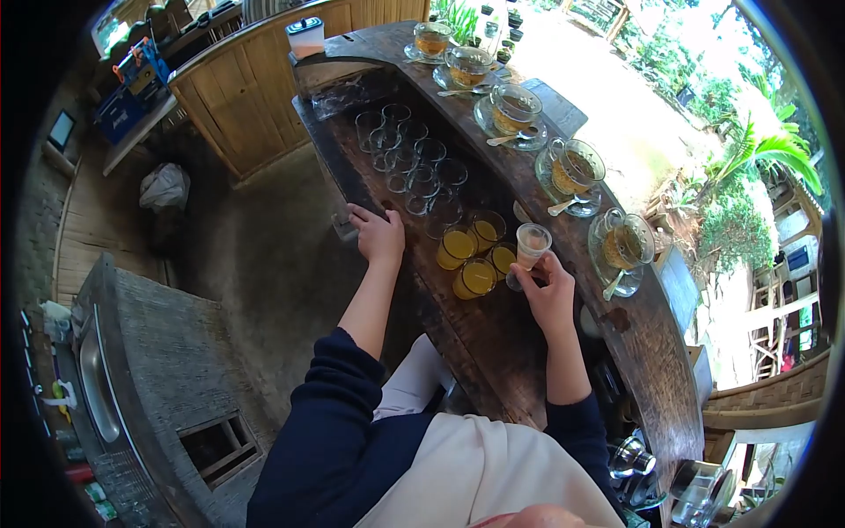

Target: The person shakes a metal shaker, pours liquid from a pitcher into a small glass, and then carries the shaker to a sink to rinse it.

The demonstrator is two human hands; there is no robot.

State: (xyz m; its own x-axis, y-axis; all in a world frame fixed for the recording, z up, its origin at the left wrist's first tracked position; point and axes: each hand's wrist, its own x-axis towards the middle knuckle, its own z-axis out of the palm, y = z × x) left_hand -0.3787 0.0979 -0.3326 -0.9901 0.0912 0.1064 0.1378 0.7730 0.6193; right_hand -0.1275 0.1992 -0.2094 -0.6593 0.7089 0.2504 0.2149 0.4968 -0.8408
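Note:
My right hand grips a small clear stemmed glass by its lower part, upright, close beside several glasses of yellow-orange drink. My left hand is closed at the counter's inner edge, its fingertips on a small clear glass that is partly hidden by them. Between the hands and farther up the dark wooden counter stand several clear glasses in close rows, with nothing coloured in them.
Along the raised wooden ledge on the right, several glass cups of amber drink stand on saucers with spoons. A lidded container sits at the far end. Metal ware lies at the lower right, and a sink is at the left.

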